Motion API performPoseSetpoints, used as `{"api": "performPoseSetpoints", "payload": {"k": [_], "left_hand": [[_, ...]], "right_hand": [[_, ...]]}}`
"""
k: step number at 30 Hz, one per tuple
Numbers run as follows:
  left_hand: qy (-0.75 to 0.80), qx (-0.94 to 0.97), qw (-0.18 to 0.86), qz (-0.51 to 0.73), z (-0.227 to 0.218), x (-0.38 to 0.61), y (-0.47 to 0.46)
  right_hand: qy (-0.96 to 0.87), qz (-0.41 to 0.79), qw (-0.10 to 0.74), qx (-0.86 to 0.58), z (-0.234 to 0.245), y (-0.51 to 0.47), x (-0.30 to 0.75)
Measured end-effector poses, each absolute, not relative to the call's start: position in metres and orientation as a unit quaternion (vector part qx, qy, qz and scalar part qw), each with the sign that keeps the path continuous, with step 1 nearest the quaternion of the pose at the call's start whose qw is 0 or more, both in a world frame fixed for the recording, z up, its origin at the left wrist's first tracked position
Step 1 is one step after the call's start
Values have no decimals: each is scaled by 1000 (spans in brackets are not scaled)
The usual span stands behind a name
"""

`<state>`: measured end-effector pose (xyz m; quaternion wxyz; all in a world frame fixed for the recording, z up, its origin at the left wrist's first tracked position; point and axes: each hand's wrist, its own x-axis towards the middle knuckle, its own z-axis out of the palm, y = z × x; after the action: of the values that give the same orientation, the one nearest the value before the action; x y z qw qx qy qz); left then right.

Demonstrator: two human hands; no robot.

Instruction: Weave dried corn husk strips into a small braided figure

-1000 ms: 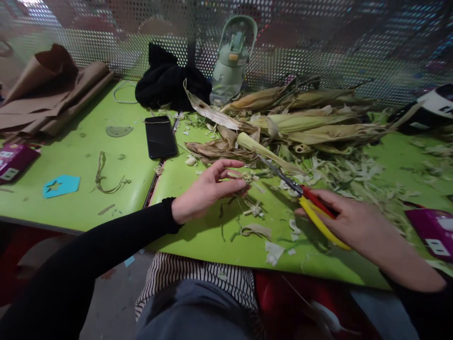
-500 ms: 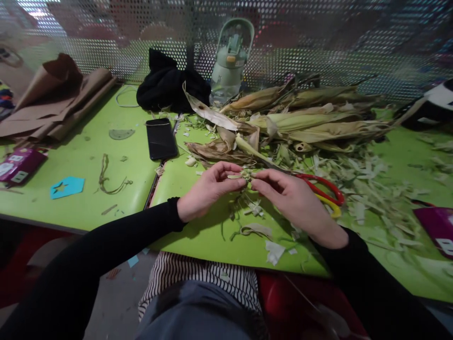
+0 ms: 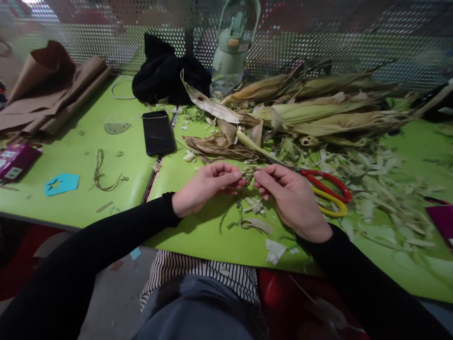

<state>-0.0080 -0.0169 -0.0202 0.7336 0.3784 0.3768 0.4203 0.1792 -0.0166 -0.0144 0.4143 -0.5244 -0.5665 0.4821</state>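
My left hand (image 3: 205, 186) and my right hand (image 3: 288, 198) meet over the green table (image 3: 212, 231), both pinching a small woven piece of corn husk (image 3: 248, 173) between their fingertips. Red and yellow scissors (image 3: 325, 191) lie on the table just right of my right hand, untouched. Husk strips and trimmings (image 3: 255, 225) lie under and in front of my hands.
A pile of corn ears in husks (image 3: 311, 111) lies behind my hands, with cut scraps (image 3: 375, 174) spread to the right. A black phone (image 3: 158, 133), a black cloth (image 3: 166, 75), a green bottle (image 3: 231, 52), brown paper (image 3: 49, 94), a blue star cut-out (image 3: 61, 183) and purple boxes (image 3: 14, 159) lie around.
My right hand put the scissors down on the table and came left to join my left hand on the small husk piece. Both hands now pinch it closely.
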Motion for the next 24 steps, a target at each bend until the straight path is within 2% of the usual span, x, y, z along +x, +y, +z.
{"api": "performPoseSetpoints", "payload": {"k": [4, 13, 24], "left_hand": [[393, 434, 686, 432, -15, -7, -14], [385, 285, 785, 393, -6, -9, -10], [349, 281, 790, 419, -7, -8, -16]], "right_hand": [[-531, 537, 417, -506, -18, -12, 177], [-550, 485, 452, -508, -18, -9, 178], [-656, 316, 426, -537, -12, -26, 170]]}}
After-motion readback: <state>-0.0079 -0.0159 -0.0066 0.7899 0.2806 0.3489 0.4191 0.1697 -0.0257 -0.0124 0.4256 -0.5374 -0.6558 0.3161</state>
